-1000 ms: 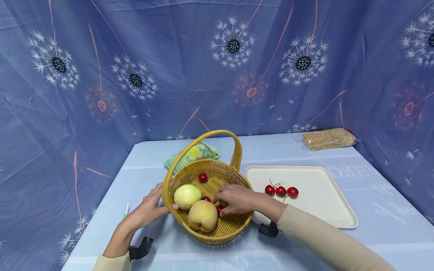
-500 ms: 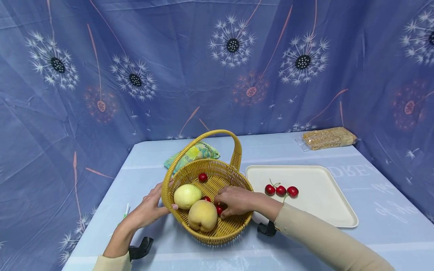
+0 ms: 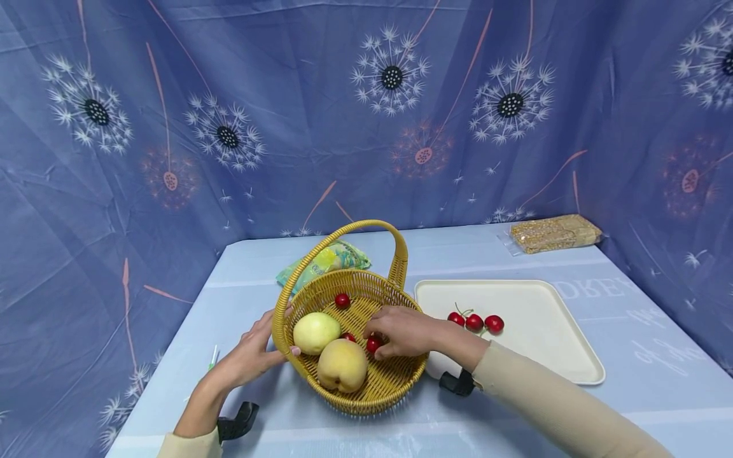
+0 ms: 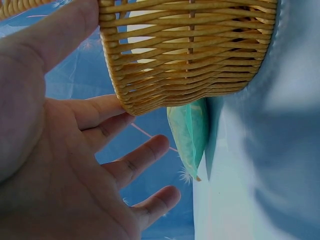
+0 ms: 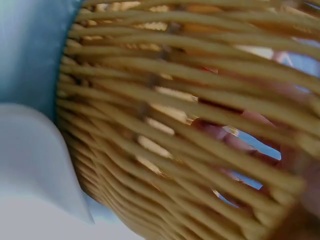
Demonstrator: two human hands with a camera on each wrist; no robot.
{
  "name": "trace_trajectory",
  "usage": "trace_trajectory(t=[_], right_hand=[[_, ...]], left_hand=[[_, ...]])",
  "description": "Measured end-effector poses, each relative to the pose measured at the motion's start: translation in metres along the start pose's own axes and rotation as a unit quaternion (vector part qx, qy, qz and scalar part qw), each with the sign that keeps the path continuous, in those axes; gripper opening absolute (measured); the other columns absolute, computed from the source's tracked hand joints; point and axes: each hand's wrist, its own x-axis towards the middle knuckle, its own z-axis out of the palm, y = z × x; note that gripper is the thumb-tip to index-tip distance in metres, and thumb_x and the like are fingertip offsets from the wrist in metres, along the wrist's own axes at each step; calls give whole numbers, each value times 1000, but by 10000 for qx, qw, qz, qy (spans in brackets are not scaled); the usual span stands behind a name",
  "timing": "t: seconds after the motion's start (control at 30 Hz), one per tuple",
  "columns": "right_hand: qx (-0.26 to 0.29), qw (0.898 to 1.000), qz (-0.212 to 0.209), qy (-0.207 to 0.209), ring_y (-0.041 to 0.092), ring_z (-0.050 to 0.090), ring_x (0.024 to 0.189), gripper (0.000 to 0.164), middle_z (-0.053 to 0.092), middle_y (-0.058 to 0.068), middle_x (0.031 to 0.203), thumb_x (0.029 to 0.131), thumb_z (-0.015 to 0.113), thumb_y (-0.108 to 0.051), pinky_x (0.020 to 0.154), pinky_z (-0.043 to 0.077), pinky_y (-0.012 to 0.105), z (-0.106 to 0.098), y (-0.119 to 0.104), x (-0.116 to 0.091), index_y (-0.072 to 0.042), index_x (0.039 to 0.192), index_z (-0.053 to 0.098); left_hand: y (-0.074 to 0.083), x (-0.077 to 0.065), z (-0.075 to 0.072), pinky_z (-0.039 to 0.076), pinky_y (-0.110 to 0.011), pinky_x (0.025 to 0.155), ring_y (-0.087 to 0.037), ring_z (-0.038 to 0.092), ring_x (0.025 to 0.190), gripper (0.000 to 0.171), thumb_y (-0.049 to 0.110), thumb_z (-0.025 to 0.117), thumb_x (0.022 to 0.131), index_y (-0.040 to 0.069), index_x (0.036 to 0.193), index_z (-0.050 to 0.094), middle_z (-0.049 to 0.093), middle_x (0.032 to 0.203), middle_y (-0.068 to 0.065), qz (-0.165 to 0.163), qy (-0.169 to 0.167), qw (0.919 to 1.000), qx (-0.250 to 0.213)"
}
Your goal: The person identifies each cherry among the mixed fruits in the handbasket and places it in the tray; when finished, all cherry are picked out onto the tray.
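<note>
A yellow woven basket with an arched handle stands on the table, holding a pale yellow-green fruit, a peach and several red cherries. My right hand reaches inside it and pinches a cherry between thumb and fingers. Through the weave, the right wrist view shows parts of that hand's fingers. Another cherry lies near the back wall, and one more is partly hidden behind the peach. My left hand touches the basket's left rim, thumb at the edge, its fingers extended and spread.
Right of the basket sits a cream tray with three stemmed cherries. Behind the basket lies a green packet. A clear-wrapped package rests at the back right. A thin green-and-white item lies left.
My right hand has closed on the cherry beside the peach and shifted it slightly up and to the right. My left hand and the basket stay in place.
</note>
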Motion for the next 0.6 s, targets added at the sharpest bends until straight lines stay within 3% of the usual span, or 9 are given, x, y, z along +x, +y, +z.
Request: trace_trajectory(t=[0.23, 0.5, 0.6], right_hand=[[341, 9978, 124, 550, 14, 57, 105, 35, 64, -5, 109, 83, 70, -34, 92, 47, 37, -23, 5, -19, -18, 114, 65], [679, 9904, 387, 1141, 7, 53, 94, 35, 63, -12, 101, 82, 72, -32, 81, 47, 29, -46, 20, -51, -23, 116, 65], [796, 9860, 666, 1306, 5, 51, 91, 36, 61, -15, 98, 83, 72, -33, 78, 46, 27, -51, 29, -64, -24, 117, 65]], left_hand=[[0, 0, 0, 16, -70, 100, -42, 23, 139, 78, 36, 70, 84, 10, 147, 32, 31, 151, -14, -26, 24, 10000, 44], [0, 0, 0, 16, -70, 100, -42, 23, 138, 79, 37, 70, 83, 9, 146, 33, 31, 151, -14, -15, 35, 10000, 77], [0, 0, 0, 15, -70, 99, -42, 22, 139, 79, 36, 70, 84, 10, 147, 32, 31, 151, -14, -28, -9, 10000, 21]])
